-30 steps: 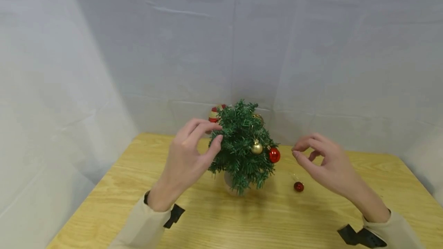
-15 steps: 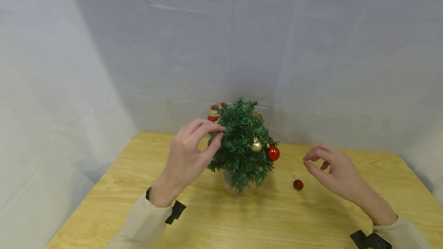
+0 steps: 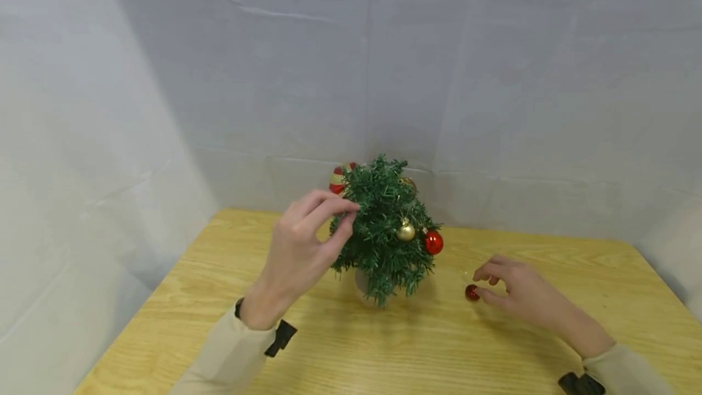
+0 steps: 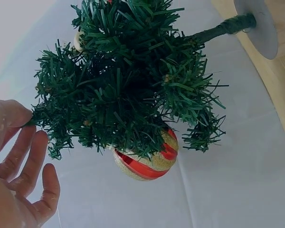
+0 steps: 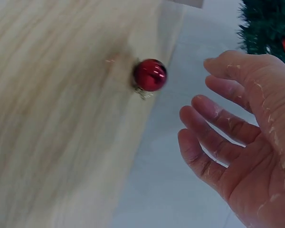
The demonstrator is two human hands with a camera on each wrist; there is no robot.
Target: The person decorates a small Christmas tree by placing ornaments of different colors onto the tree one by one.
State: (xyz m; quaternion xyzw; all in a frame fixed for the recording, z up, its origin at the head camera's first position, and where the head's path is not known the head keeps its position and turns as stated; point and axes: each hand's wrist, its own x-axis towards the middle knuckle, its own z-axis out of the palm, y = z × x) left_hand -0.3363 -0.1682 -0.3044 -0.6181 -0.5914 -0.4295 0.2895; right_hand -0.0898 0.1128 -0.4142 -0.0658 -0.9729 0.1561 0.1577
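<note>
A small artificial Christmas tree (image 3: pixel 381 224) stands mid-table on a pale base. My left hand (image 3: pixel 301 258) is at its left side; in the left wrist view, thumb and index finger pinch a branch tip (image 4: pixel 34 118) of the tree. On the table to the tree's right lies a small dark red bauble (image 3: pixel 471 292) with a thin hanging loop. Just over that bauble, my right hand (image 3: pixel 529 294) has its fingers loosely bent and apart. In the right wrist view a gap shows between the fingers (image 5: pixel 199 111) and the red bauble (image 5: pixel 150 75).
Hanging on the tree are a gold bauble (image 3: pixel 406 230), a bright red bauble (image 3: pixel 434 242) and a red-and-gold striped bauble (image 4: pixel 147 161). Another gold ornament (image 3: pixel 409 185) is partly hidden behind branches. White sheeting (image 3: pixel 307 78) rises behind the wooden table (image 3: pixel 351 352).
My right hand first moved right, away from the tree, then came down to the red bauble on the table, its fingers spreading. The left hand has barely moved.
</note>
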